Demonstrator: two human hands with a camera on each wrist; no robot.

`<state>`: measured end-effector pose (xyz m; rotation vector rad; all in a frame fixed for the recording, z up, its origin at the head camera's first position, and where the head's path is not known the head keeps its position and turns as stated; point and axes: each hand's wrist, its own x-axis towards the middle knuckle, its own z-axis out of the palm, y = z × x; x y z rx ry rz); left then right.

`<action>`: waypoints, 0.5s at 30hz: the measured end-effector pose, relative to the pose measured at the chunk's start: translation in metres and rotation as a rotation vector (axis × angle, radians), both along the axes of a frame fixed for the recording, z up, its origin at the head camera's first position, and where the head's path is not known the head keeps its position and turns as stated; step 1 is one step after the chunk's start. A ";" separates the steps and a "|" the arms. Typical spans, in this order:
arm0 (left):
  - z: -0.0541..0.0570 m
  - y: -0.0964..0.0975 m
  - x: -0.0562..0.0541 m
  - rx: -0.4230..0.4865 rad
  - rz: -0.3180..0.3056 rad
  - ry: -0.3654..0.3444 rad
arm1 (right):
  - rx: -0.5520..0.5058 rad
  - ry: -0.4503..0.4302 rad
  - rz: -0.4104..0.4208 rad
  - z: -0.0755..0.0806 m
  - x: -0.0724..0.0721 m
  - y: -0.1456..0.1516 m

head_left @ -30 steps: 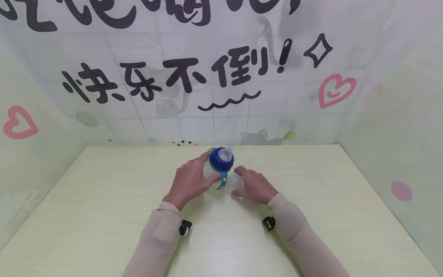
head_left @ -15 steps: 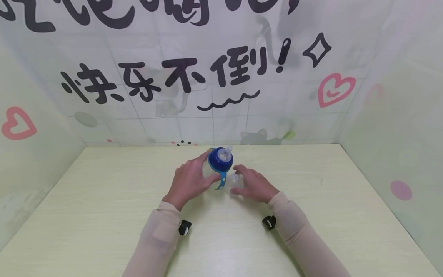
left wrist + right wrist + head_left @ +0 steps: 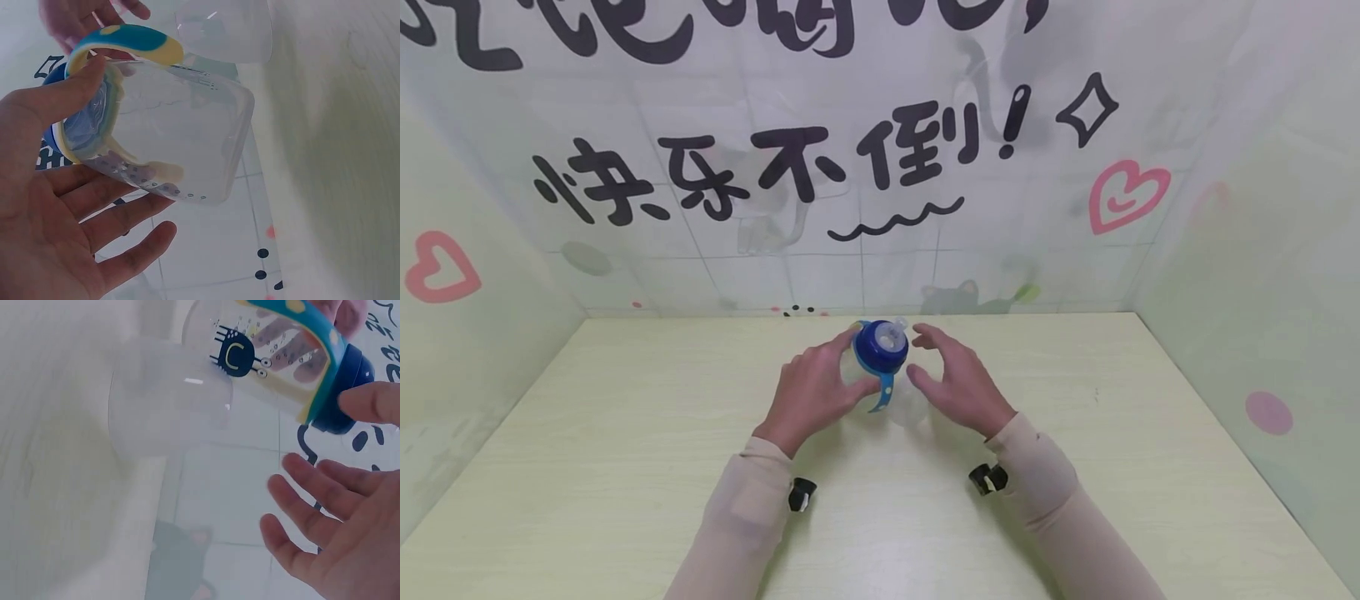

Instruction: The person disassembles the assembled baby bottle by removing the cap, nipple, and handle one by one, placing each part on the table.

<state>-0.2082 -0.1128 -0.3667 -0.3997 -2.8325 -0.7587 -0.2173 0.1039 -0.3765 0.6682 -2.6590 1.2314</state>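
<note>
Clear plastic forms the body of the bottle (image 3: 194,125), which is held tilted over the bench (image 3: 1097,450) by the left hand (image 3: 811,387), its fingers clamped just below the blue collar (image 3: 870,353). Light, stiff, slippery handling should be expected; the teat (image 3: 892,335) (probably soft) is best avoided. Purchase is best taken on the body or a handle (image 3: 134,39). Fingers of the right hand (image 3: 961,383) are spread, holding nothing, beside the collar. Yellow spots are carried by the blue handle; a dark cartoon creature (image 3: 236,355) is printed on the wall.

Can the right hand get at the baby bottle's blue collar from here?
Probably yes: the right hand is close beside the blue collar, holding nothing, with nothing visible between them. The left hand holds the baby bottle from the other side, and the translucent cover sits below that path.
</note>
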 end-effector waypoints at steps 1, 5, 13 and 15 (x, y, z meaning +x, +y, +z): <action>0.000 0.000 0.001 -0.003 -0.002 0.004 | -0.022 0.021 -0.005 0.000 0.001 -0.002; 0.000 0.002 0.002 -0.022 -0.009 0.032 | -0.065 0.090 -0.016 0.000 0.003 -0.007; 0.002 0.005 0.005 -0.046 -0.015 0.054 | -0.068 0.134 -0.073 0.002 0.009 -0.012; 0.002 0.006 0.005 -0.048 -0.022 0.062 | -0.067 0.149 -0.081 0.002 0.009 -0.013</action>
